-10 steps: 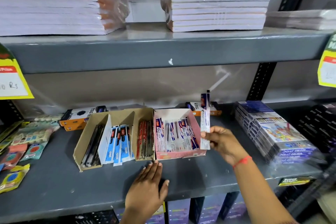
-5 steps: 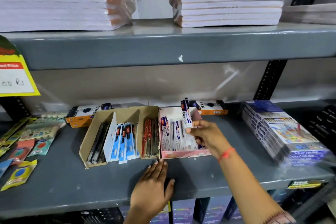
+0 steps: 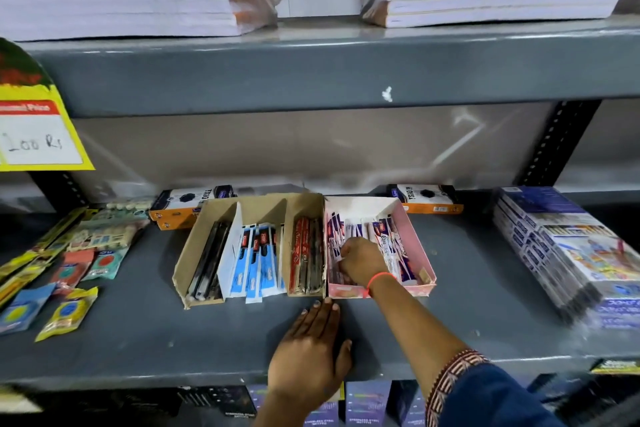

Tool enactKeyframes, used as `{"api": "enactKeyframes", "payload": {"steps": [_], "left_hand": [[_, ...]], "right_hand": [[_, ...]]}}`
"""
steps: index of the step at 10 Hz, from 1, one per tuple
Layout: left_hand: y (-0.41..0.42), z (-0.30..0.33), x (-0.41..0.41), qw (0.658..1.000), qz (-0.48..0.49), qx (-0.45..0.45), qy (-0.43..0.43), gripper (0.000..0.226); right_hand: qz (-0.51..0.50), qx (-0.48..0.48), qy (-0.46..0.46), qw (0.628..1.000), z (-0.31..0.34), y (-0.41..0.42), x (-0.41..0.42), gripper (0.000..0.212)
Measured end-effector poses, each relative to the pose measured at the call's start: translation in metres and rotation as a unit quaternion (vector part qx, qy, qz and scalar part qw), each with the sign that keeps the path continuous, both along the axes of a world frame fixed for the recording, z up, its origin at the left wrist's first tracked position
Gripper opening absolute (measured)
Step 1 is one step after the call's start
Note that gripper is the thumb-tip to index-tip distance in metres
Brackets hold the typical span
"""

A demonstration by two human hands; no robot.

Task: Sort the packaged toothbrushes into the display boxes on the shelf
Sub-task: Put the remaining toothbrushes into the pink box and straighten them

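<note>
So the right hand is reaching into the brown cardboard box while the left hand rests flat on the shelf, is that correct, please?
Not quite: in the head view the right hand is in the pink box, not the brown cardboard box beside it. The left hand does rest flat on the shelf.

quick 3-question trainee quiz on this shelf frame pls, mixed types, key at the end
1. True or false: the right hand is inside the pink display box.
2. Where does the left hand rest? A) flat on the shelf in front of the boxes B) on the notebook stacks C) in the brown cardboard box
3. Fill in: the blue-and-white toothbrush packs stand in the ___ compartment of the brown box.

Key: 1 true; 2 A; 3 middle
</note>
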State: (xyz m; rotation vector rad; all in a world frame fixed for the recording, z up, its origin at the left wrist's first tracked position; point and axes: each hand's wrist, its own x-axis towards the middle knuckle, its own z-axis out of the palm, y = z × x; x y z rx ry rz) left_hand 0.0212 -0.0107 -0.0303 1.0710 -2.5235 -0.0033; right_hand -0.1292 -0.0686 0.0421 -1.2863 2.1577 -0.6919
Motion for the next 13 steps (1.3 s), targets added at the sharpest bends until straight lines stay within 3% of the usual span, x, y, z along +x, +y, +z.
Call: {"api": "enactKeyframes", "payload": {"steps": [2, 3, 4, 5, 6, 7, 9, 13], "left_hand": [[0.001, 0.003, 0.000, 1.000, 0.009, 0.009, -0.010, 0.049], [0.001, 0.003, 0.000, 1.000, 0.010, 0.009, -0.005, 0.047], [0.001, 0.001, 0.000, 1.000, 0.009, 0.006, -0.002, 0.049], [0.001, 0.001, 0.000, 1.000, 0.010, 0.010, -0.003, 0.049], [0.000, 0.001, 0.001, 1.000, 0.009, 0.017, 0.006, 0.049], [0.001, 0.003, 0.001, 1.000, 0.009, 0.023, 0.010, 0.048], [0.002, 0.009, -0.001, 0.999, 0.008, 0.042, -0.003, 0.053], [0.003, 0.011, 0.000, 0.999, 0.008, 0.043, -0.022, 0.047]], "right_hand": [[-0.020, -0.005, 0.003, 1.000, 0.005, -0.002, -0.013, 0.011], [-0.058, 0.010, 0.076, 0.995, 0.009, 0.004, -0.029, 0.030], [-0.040, 0.053, 0.136, 0.988, 0.007, 0.010, -0.036, 0.032], [0.008, 0.056, 0.130, 0.990, 0.002, 0.012, -0.031, 0.025], [0.033, 0.046, 0.116, 0.992, 0.001, 0.006, -0.021, 0.032], [0.028, 0.066, 0.106, 0.992, 0.002, 0.001, -0.016, 0.039], [-0.015, 0.085, 0.081, 0.993, 0.003, -0.005, -0.012, 0.031], [-0.058, 0.083, 0.077, 0.992, 0.001, -0.009, -0.006, 0.046]]}}
